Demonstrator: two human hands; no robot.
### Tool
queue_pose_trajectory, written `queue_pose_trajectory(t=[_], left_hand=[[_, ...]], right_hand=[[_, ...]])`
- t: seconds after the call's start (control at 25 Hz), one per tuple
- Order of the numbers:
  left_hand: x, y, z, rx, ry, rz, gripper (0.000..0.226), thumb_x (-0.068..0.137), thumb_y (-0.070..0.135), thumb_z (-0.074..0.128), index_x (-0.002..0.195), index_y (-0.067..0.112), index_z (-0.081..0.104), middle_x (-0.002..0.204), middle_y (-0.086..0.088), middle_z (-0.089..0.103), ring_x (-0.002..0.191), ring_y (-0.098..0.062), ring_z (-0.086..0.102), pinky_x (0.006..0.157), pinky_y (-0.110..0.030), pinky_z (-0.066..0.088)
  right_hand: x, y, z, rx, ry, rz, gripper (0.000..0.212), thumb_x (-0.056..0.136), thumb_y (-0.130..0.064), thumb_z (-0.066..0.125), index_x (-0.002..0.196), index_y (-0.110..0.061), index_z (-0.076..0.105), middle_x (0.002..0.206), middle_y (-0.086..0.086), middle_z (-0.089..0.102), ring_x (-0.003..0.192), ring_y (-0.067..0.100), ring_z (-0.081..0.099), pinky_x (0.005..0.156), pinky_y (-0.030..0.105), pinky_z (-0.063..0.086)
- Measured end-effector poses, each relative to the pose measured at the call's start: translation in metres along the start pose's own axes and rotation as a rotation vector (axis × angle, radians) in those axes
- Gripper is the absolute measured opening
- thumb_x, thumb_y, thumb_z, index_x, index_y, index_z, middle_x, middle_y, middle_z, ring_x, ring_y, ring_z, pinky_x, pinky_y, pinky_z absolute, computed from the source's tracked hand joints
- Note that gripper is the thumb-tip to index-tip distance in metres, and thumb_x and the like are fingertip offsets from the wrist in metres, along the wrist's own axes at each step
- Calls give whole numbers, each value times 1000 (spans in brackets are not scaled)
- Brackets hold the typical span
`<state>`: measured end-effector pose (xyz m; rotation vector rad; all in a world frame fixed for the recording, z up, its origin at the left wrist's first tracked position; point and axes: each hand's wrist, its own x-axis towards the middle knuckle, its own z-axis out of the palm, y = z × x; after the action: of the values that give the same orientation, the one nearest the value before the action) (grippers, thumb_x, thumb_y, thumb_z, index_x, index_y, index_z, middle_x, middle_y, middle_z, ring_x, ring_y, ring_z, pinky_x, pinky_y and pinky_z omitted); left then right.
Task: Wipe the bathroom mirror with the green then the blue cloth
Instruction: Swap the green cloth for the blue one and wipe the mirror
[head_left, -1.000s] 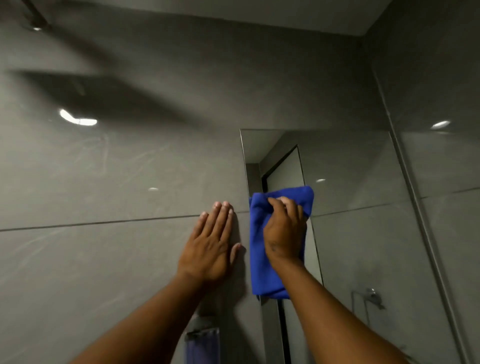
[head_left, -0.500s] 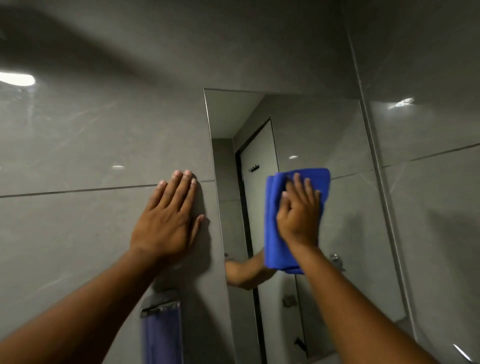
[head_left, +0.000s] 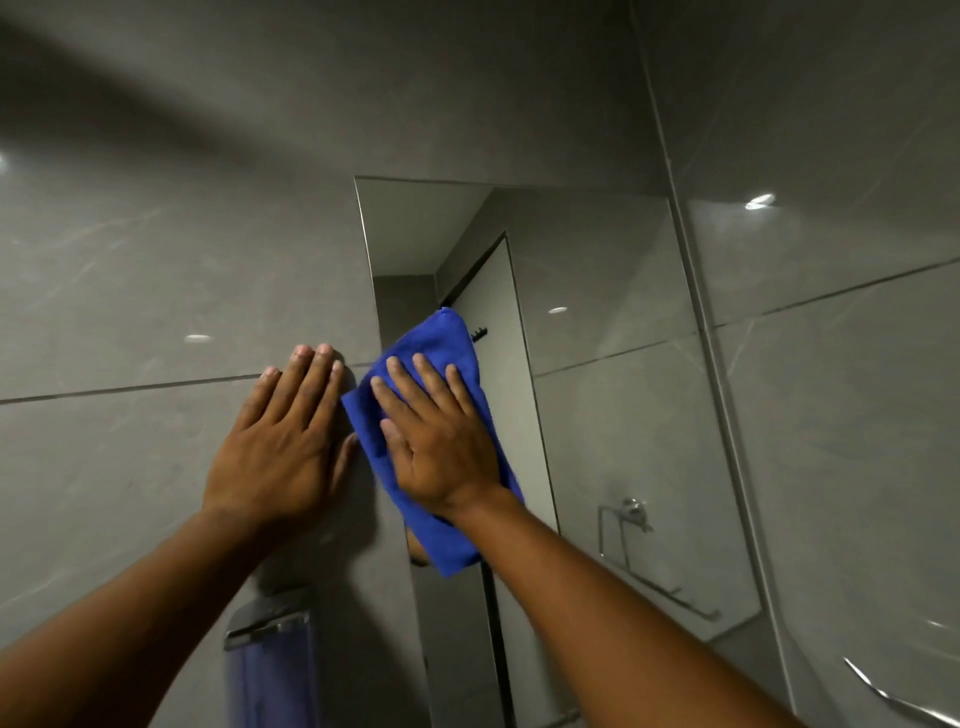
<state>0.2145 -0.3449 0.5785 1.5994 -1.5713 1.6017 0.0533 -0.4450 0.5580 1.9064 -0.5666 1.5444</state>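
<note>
in the head view the blue cloth (head_left: 434, 431) is in use and no green cloth is in sight, so this looks like the second pass, with the cloth lying at the left edge of the mirror (head_left: 613, 415) in the middle of the frame. the right hand (head_left: 441, 447) has a flat, wide grip, fingers spread and palm pressing the cloth to the glass, not closed around it, while the left hand (head_left: 283, 441) lies open and empty on the grey wall tile (head_left: 130, 312) just beside it. the next move, as i judge it, calls for steady palm pressure while sweeping toward the unwiped glass at centre right and lower down.
</note>
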Motion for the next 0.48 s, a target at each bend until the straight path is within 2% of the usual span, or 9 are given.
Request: queue_pose_trajectory(t=[0.08,0.2,0.28,0.36,0.4,0.48], left_hand=[[1,-2,0,-1,-3,-7,73,99,55,14,155,8,14,164,-14,12,153,-29,8,124,-46,10],[1,-2,2,4,-4,-8,74,99,56,15,155,8,12,165,-14,9,154,-30,4,124,-47,10],[0,0,3,16,8,-13,74,99,55,16,155,7,11,165,-14,8,154,-30,3,124,-47,9],[0,2,5,8,10,-13,74,99,55,16,155,7,10,165,-14,7,154,-30,2,124,-47,9],[-1,2,5,0,8,-12,74,99,55,16,155,7,10,165,-14,7,154,-30,2,124,-48,9],[0,2,5,-12,9,-9,74,99,55,15,156,8,9,165,-14,7,154,-30,1,125,-49,10]], right_hand=[[-7,37,-11,16,60,140,50,101,-35,30,147,-19,40,156,2,37,148,24,25,123,47,10],[-40,119,-30,-6,175,640,53,100,-32,27,145,-12,43,156,7,37,147,28,26,122,53,13],[-59,152,-41,-15,203,845,55,98,-30,26,147,-8,40,157,11,34,147,31,25,120,55,14],[-58,144,-39,-24,198,874,56,99,-33,24,147,-9,38,158,11,33,148,29,24,121,54,14],[-50,126,-34,-28,195,812,55,100,-35,25,147,-11,39,158,9,33,148,28,23,121,53,14],[-30,72,-22,-9,143,553,53,101,-40,30,149,-17,36,158,4,33,149,22,21,123,48,11]])
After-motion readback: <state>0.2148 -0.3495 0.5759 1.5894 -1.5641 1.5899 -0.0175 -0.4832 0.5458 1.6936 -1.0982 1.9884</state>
